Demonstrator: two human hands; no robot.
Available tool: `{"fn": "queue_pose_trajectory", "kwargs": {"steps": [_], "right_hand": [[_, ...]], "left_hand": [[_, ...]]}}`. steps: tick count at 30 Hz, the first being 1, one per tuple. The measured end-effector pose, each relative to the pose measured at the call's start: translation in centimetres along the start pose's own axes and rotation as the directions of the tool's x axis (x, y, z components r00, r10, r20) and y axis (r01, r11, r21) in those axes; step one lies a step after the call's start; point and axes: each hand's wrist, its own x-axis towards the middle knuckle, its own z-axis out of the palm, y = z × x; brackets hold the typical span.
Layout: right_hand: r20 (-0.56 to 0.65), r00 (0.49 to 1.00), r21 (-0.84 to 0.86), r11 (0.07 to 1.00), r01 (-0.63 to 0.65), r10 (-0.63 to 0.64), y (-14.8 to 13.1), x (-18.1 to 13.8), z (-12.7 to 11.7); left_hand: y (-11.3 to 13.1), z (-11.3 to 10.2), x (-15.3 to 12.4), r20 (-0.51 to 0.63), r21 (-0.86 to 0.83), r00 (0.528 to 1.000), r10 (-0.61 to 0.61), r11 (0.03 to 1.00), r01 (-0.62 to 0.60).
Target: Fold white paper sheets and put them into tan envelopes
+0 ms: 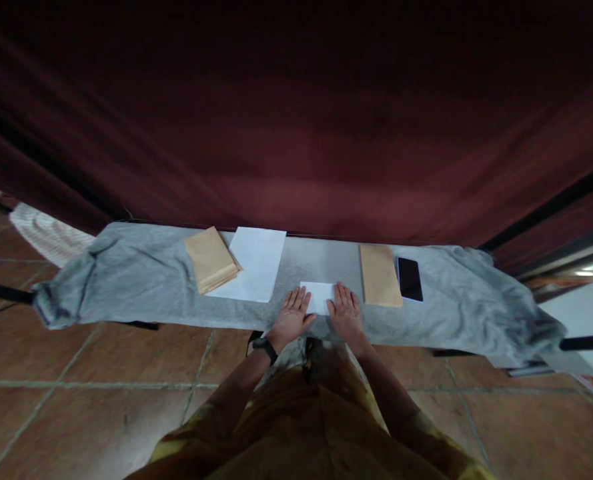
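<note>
A small white sheet of paper (320,297), possibly folded, lies on the grey cloth (321,260) near the front edge. My left hand (293,317) rests flat over its left side, fingers stretched out. On its right side lies my right hand (346,312), also flat with the fingers extended. Neither hand grips anything. Left of my hands is a larger white sheet of paper (259,263). A stack of brown envelopes (211,260) overlaps that sheet's left side. To the right of my right hand is a single brown envelope (380,277).
A dark-screened phone (410,280) sits right of the single envelope. Behind the cloth-covered surface hangs a dark red curtain (321,167). Black poles (6,292) stick out at both ends. Brown floor tiles (126,400) show below.
</note>
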Motion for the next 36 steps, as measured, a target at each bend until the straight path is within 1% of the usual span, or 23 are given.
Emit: {"fn": "queue_pose_trajectory", "kwargs": {"steps": [3,5,10,13,16,18,20,21,23,26,28,30,32,34,36], "right_hand": [[-0.014,1.000,0.045,0.999,0.003,-0.002,0.7,0.6,-0.1],[0.003,1.000,0.095,0.995,0.011,-0.011,1.5,1.1,-0.4],[0.120,0.989,0.211,0.976,0.062,-0.089,3.7,2.3,-1.4],[0.141,0.982,0.242,0.966,0.092,-0.128,4.4,2.5,-2.0],[0.144,0.981,0.325,0.943,0.075,-0.128,4.7,2.5,-2.7],[0.155,0.982,0.433,0.901,0.030,-0.107,4.8,2.5,-3.1],[0.167,0.984,0.532,0.846,-0.035,-0.064,4.7,2.4,-3.5],[0.174,0.984,0.567,0.821,-0.068,-0.039,4.5,2.4,-3.7],[0.193,0.981,0.616,0.777,-0.129,0.009,4.1,2.3,-3.8],[0.217,0.973,0.639,0.742,-0.203,0.080,2.9,2.3,-3.6],[0.235,0.963,0.650,0.715,-0.257,0.132,2.0,2.2,-3.2],[0.252,0.951,0.650,0.697,-0.303,0.179,1.1,2.0,-2.8],[0.265,0.939,0.636,0.692,-0.341,0.218,0.5,1.8,-2.4],[0.275,0.929,0.607,0.704,-0.369,0.249,0.1,1.7,-2.2],[0.277,0.922,0.565,0.730,-0.384,0.271,-0.1,1.9,-2.1]], "left_hand": [[-0.1,-0.3,0.2,0.077,-0.023,0.997,0.001,1.000,0.000],[0.1,-0.4,0.7,0.109,-0.034,0.994,-0.002,0.999,0.005],[1.0,-0.7,1.0,0.138,-0.033,0.990,-0.002,0.999,0.006],[1.4,-1.8,0.9,0.108,-0.048,0.994,0.008,0.999,-0.003],[1.3,-3.6,1.0,0.065,-0.059,0.998,-0.014,0.998,0.018],[0.9,-4.8,1.3,0.025,-0.076,0.998,-0.054,0.996,0.056],[0.4,-6.0,1.9,-0.020,-0.182,0.993,-0.116,0.977,0.111],[0.0,-6.5,2.2,-0.036,-0.268,0.988,-0.151,0.954,0.136],[-0.6,-7.2,3.1,-0.052,-0.464,0.974,-0.221,0.869,0.172],[-1.3,-7.2,4.2,-0.082,-0.715,0.930,-0.359,0.671,0.196],[-1.5,-6.5,4.4,-0.059,-0.824,0.885,-0.461,0.523,0.218],[-1.5,-5.1,3.9,0.016,-0.872,0.861,-0.508,0.415,0.261],[-1.4,-3.4,3.1,0.117,-0.878,0.854,-0.507,0.348,0.327],[-1.3,-1.8,2.2,0.205,-0.867,0.833,-0.513,0.300,0.398],[-1.3,-0.6,1.6,0.221,-0.859,0.813,-0.538,0.287,0.423]]}}
